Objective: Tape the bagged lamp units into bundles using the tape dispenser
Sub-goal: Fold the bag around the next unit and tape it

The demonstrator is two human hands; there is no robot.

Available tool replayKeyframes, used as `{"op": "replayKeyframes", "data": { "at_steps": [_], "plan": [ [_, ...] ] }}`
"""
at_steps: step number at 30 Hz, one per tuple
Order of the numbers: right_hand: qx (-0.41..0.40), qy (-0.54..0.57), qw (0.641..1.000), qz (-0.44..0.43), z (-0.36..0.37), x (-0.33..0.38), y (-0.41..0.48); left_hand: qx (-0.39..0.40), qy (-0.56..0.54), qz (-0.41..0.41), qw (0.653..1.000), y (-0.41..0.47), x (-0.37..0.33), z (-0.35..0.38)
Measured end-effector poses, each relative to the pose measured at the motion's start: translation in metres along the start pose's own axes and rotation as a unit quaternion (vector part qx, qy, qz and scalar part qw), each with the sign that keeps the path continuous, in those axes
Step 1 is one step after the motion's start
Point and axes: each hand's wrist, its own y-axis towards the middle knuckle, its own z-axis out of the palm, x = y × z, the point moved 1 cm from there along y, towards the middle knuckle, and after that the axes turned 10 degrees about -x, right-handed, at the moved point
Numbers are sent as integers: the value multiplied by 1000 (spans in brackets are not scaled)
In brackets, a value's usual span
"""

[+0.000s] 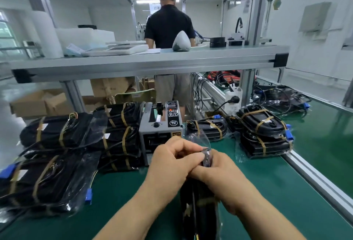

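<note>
Both hands pressed together over one bagged lamp unit (198, 199) held on edge above the green desk (267, 182): left hand (172, 165) and right hand (223, 171) pinching the loose bag mouth (202, 144) folded at the top. Risk of slick film springing open before tape lands, leaving a slack wrap. Tape dispenser (162, 127) just beyond, close enough to knock. Taped bundles (57, 130) stacked left, more (263, 132) right, crowding the working space.

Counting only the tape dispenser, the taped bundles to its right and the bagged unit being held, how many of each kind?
Tape dispenser: 1
Taped bundles to its right: 3
Bagged unit being held: 1
Total: 5
</note>
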Motion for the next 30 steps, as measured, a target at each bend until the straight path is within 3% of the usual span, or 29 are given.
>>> {"op": "replayKeyframes", "data": {
  "at_steps": [2, 3, 6, 8, 13, 23, 25, 27, 30],
  "plan": [
    [-56, -5, 997, -58, 3, -1, -9, 0, -17, 46, 999, -9, -3, -6],
    [-93, -4, 993, -77, 6, 1, -15, -27, -45, 30, 998, -8, 0, -11],
    [-176, 12, 980, -94, 11, -17, -25, -204, -100, -129, 965, 16, 31, -33],
    [-203, 33, 974, -94, 16, -26, -33, -258, -102, -240, 930, 37, 55, -45],
    [-234, 56, 963, -121, 20, -32, -38, -260, -124, -353, 890, 75, 88, -35],
    [-227, 81, 962, -126, 13, -24, -42, -322, -210, -399, 832, 103, 97, -19],
    [-220, 88, 962, -132, 14, -23, -45, -338, -214, -376, 836, 94, 87, -18],
    [-220, 100, 961, -137, 13, -24, -46, -309, -208, -320, 871, 77, 70, -22],
    [-209, 126, 962, -125, 12, -31, -45, -132, -190, -182, 956, 37, 30, -30]
  ]
}}
